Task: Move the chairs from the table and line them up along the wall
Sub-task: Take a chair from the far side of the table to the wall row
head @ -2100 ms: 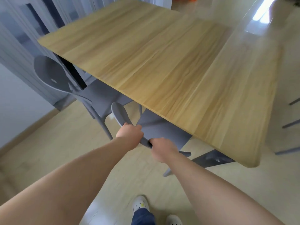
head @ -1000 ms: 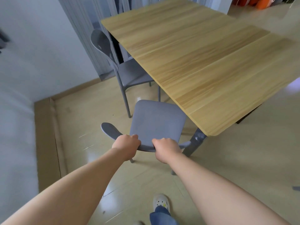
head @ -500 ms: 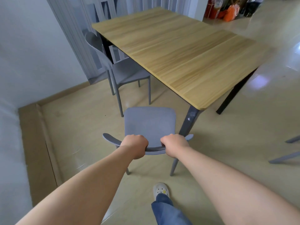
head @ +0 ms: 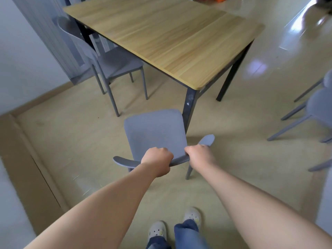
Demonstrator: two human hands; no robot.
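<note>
A grey chair (head: 155,131) stands on the floor just in front of the wooden table's (head: 167,35) near corner leg, fully out from under the top. My left hand (head: 157,158) and my right hand (head: 199,155) both grip the curved top of its backrest, side by side. A second grey chair (head: 115,63) remains at the table's left side, its seat partly under the top. Parts of other grey chairs (head: 318,106) show at the right edge.
A white wall (head: 21,56) with a wooden skirting runs along the left, meeting a grey folding door at the back left. My two feet in light shoes (head: 158,229) stand on the beige floor behind the chair. Orange items sit far behind the table.
I have pulled the chair back out from under the table, and it now sits past the corner leg. My view has backed away and turned, showing chairs on the right.
</note>
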